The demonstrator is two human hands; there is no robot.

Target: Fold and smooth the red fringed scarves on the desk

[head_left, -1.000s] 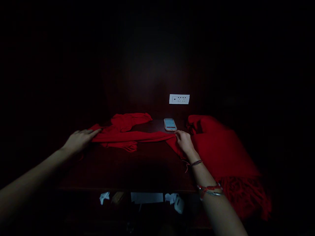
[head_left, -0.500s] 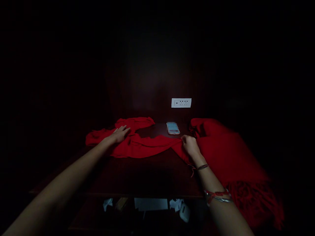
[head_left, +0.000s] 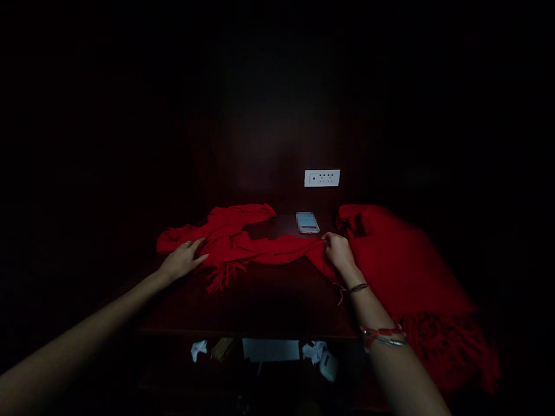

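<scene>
A red fringed scarf (head_left: 277, 248) lies across the dark table, bunched and rumpled on the left and stretched into a narrow strip in the middle. Its broad, flatter part (head_left: 403, 271) spreads to the right under my right forearm, with a fringe at the near end. My left hand (head_left: 184, 260) rests on the bunched left part, fingers apart, beside a small fringe. With closed fingers, my right hand (head_left: 340, 252) pinches the strip's right end, where it meets a downward fold. Bracelets circle my right wrist and forearm.
Behind the strip lies a phone (head_left: 307, 222) with its screen lit. A white socket plate (head_left: 322, 178) is on the dark back wall. Below the tabletop (head_left: 277, 306) are crumpled tissue (head_left: 198, 350), a brownish block (head_left: 223, 349), a pale sheet (head_left: 271, 349) and a rounded white object (head_left: 328, 367).
My left hand moved from the scarf's left end rightward over it, then back left and nearer. The left part has shifted, its fringe showing again. My right hand keeps its pinch.
</scene>
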